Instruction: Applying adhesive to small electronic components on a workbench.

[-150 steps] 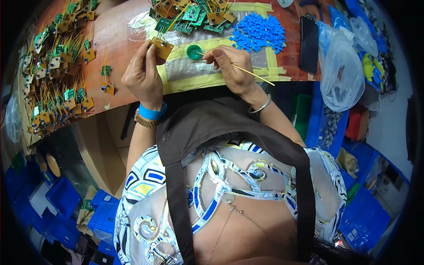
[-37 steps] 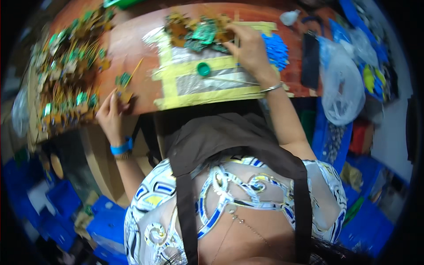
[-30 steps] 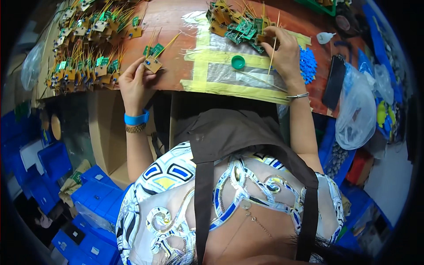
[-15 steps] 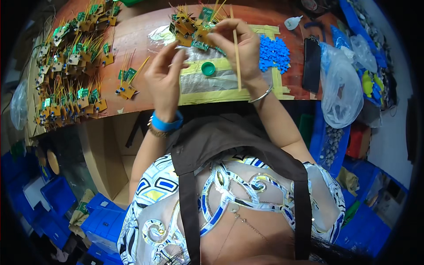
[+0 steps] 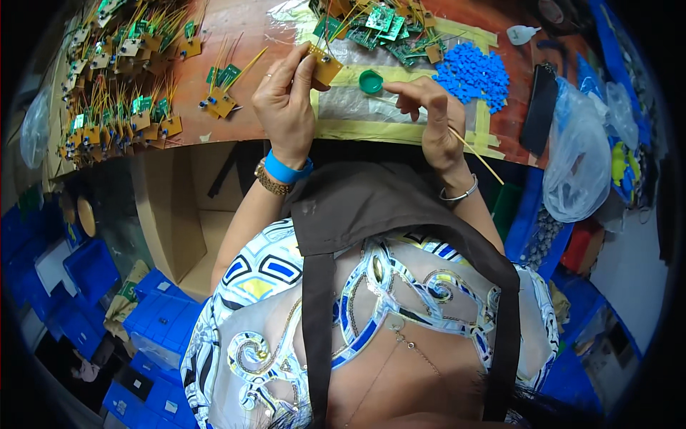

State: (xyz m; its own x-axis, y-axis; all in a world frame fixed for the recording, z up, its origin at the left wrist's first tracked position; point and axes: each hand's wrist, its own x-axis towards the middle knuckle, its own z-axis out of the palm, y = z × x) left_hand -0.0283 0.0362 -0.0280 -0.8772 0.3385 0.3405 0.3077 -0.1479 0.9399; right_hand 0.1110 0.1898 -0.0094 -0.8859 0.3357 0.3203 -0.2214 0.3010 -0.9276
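My left hand (image 5: 287, 107) pinches a small orange-brown circuit board (image 5: 327, 69), which has thin wires and a green board joined to it. My right hand (image 5: 437, 118) is closed around a thin wooden stick (image 5: 480, 159); one end points back toward me, and the other end seems to reach toward the cap but is partly hidden by the fingers. A round green cap (image 5: 370, 91) sits on the taped clear sheet, just left of my right fingertips. Beyond it lies a heap of green circuit boards (image 5: 401, 51). Small blue parts (image 5: 471, 75) are piled farther right.
Rows of wired boards (image 5: 125, 118) fill the table's left side, with one wired pair (image 5: 221, 104) apart from them. At right are a white dropper bottle (image 5: 524, 33), a black case (image 5: 539, 107) and a clear plastic bag (image 5: 577, 161). A cardboard box (image 5: 168, 214) stands below the table edge.
My left hand has drawn a wired board away from the heap, toward me. My right hand has come down beside the green cap, and the stick has swung from upright to slanting.
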